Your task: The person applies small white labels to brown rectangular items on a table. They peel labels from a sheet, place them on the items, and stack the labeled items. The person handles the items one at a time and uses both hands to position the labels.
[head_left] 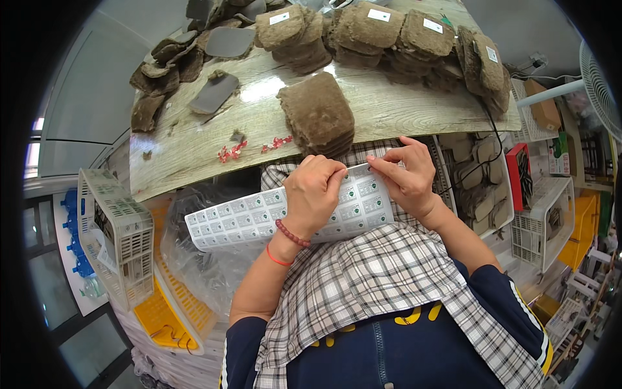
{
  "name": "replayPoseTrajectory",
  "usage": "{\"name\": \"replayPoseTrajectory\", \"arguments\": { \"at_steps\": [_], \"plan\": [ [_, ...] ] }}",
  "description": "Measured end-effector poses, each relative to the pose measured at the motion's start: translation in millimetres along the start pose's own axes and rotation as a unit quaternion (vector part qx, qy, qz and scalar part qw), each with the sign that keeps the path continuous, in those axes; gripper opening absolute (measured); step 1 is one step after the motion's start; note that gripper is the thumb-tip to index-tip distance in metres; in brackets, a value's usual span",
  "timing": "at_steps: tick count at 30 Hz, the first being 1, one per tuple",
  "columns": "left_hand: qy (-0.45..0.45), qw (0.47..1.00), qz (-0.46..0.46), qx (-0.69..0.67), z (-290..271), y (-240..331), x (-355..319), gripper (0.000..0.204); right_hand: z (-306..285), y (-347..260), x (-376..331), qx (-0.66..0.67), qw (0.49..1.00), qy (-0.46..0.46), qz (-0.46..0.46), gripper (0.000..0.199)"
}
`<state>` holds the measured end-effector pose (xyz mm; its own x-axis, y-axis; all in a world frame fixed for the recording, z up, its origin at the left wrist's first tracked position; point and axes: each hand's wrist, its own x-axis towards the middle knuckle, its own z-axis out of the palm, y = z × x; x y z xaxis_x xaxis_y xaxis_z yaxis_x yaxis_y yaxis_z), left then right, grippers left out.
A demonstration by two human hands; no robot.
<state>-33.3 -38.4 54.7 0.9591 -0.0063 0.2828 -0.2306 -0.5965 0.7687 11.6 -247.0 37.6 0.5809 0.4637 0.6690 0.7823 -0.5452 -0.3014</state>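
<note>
A long white sheet of small green-printed stickers [259, 214] lies across my lap, over a checked cloth [363, 272]. My left hand [314, 194] rests on the sheet and pinches its upper edge. My right hand [408, 175] pinches the same edge just to the right, fingertips on one sticker. Right in front of my hands, on the wooden table [259, 123], stands a stack of brown fuzzy pads [317, 117].
More stacks of brown pads [389, 32] and some grey pads [217, 91] fill the table's far side. Small red bits [233, 152] lie near its front edge. A white crate [113, 233] and a yellow crate [175, 311] stand at my left; a basket of pads [479, 188] at my right.
</note>
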Motion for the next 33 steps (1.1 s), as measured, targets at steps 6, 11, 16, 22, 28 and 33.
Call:
{"name": "replayPoseTrajectory", "arguments": {
  "at_steps": [6,11,16,22,28,33],
  "plan": [
    [0.006,1.0,0.002,-0.012,2.7,-0.1,0.2,0.005,2.0,-3.8,-0.7,-0.026,1.0,0.014,-0.008,0.028],
    [0.002,1.0,-0.009,-0.016,1.8,0.1,0.3,0.003,0.5,-4.1,-3.9,-0.014,1.0,0.007,-0.021,0.026],
    [-0.007,1.0,-0.01,-0.009,0.8,0.8,2.4,0.003,1.9,-3.4,-2.0,0.019,0.999,0.026,0.03,0.026],
    [-0.014,0.999,-0.024,-0.017,4.1,-0.8,2.0,0.004,0.6,3.2,1.4,-0.007,1.0,0.01,-0.02,0.032],
    [-0.026,0.997,-0.047,-0.049,4.5,-1.3,1.9,0.004,-1.9,2.4,-6.6,-0.023,0.999,0.003,-0.039,0.031],
    [-0.012,0.998,-0.031,-0.046,7.0,-0.1,1.7,0.003,-3.9,5.5,-7.9,0.007,0.998,0.017,-0.054,0.031]
  ]
}}
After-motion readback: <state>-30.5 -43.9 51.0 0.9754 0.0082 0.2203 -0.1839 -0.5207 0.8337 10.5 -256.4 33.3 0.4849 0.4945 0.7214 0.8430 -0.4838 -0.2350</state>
